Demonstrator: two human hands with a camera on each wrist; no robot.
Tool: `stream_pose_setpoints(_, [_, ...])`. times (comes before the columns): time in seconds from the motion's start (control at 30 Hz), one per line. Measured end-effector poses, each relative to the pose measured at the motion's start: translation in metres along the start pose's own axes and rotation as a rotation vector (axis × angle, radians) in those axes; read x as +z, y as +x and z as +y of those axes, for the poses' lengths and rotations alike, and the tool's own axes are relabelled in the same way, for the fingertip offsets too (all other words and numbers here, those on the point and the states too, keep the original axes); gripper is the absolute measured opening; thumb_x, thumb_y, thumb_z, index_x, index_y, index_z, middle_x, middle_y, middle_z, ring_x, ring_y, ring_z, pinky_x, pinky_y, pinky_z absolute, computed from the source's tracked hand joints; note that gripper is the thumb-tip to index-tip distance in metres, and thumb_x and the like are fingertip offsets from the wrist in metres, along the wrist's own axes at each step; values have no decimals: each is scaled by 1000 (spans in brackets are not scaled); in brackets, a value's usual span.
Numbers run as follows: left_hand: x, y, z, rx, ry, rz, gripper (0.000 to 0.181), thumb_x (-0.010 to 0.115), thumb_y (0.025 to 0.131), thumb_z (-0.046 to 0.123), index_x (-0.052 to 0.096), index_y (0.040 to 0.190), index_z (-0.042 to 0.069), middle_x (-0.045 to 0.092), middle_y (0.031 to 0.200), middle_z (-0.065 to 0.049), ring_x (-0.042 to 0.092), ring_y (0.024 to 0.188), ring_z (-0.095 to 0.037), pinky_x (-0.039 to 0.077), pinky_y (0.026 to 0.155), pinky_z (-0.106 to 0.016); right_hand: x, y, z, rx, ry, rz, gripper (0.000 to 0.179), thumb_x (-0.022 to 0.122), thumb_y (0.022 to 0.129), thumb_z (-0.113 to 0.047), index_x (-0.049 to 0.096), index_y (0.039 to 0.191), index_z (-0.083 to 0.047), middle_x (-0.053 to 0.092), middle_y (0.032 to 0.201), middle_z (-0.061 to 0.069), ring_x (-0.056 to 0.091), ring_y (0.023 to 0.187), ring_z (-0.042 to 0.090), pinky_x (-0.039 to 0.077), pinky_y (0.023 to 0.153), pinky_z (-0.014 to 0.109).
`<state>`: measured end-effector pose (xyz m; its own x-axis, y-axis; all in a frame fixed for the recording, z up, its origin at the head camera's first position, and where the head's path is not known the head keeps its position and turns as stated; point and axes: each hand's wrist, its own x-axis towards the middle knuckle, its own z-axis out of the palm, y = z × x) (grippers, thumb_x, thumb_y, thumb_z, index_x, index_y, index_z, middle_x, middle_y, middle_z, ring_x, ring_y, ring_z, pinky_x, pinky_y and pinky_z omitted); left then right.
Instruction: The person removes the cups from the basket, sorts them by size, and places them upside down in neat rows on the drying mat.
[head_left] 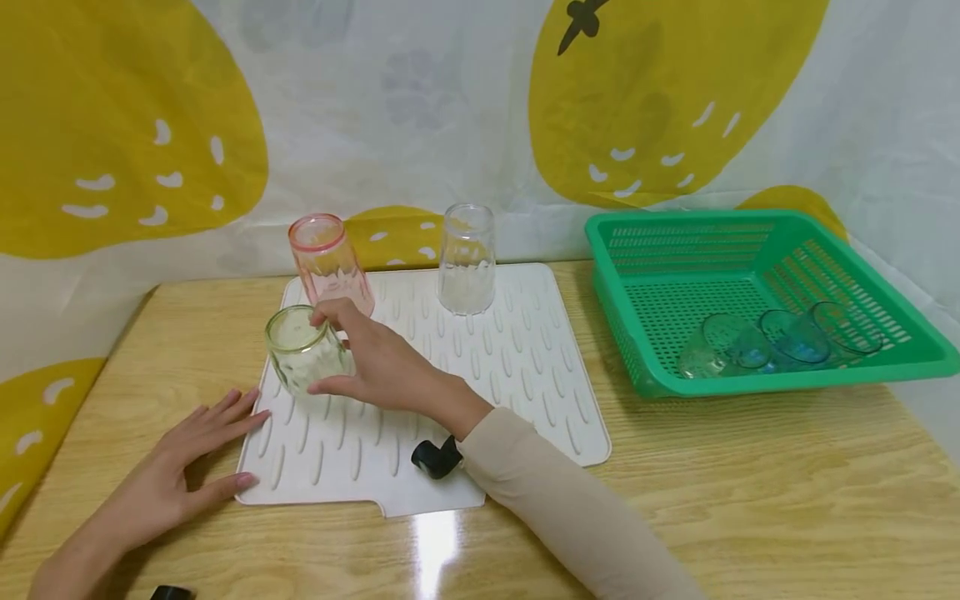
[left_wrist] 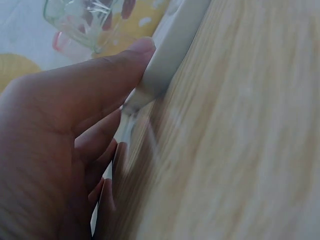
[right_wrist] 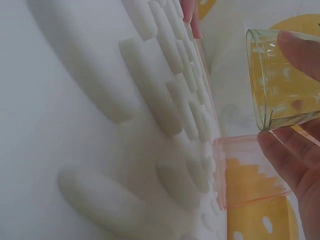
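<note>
A pale green glass tumbler (head_left: 311, 354) is gripped by my right hand (head_left: 382, 362), thumb on one side and fingers on the other. The right wrist view shows this tumbler (right_wrist: 285, 80) held a little above the white ridged drying mat (head_left: 517, 367), apart from it. Just behind it a pink glass (head_left: 333, 267) stands on the mat, and a clear glass (head_left: 467, 262) stands at the mat's back. My left hand (head_left: 180, 458) rests at the mat's left edge with its fingers extended; in the left wrist view, the thumb (left_wrist: 115, 72) touches the mat's rim.
A green plastic basket (head_left: 622, 325) sits at the right of the wooden table (head_left: 750, 492), with several glasses (head_left: 798, 337) lying in it, some bluish. Behind the table hangs a white cloth (head_left: 420, 108) with yellow fruit prints.
</note>
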<state>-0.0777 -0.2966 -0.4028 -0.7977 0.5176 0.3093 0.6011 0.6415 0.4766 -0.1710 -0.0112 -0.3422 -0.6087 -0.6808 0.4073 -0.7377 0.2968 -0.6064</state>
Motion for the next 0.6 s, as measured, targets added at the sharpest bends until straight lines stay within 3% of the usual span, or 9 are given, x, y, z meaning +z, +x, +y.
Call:
stream_pose_setpoints(0.33, [-4,-1,0,-18,18,4,73,85,70,15,55,137,17,42,146,-11,24,141,-21,5,112,-20,15,14,2,85,-17,-23,68,79,80,-30,31,127,-16,44,124,-3,47,113,9,37,90,13])
stream_pose_setpoints(0.6, [-4,-2,0,-21,19,4,72,85,70,16,56,136,16,42,146,-10,24,141,-22,6,112,-20,28,19,7,153,-75,-22,70,78,80,-34,30,128,-19,50,118,-1,52,104,10,45,77,21])
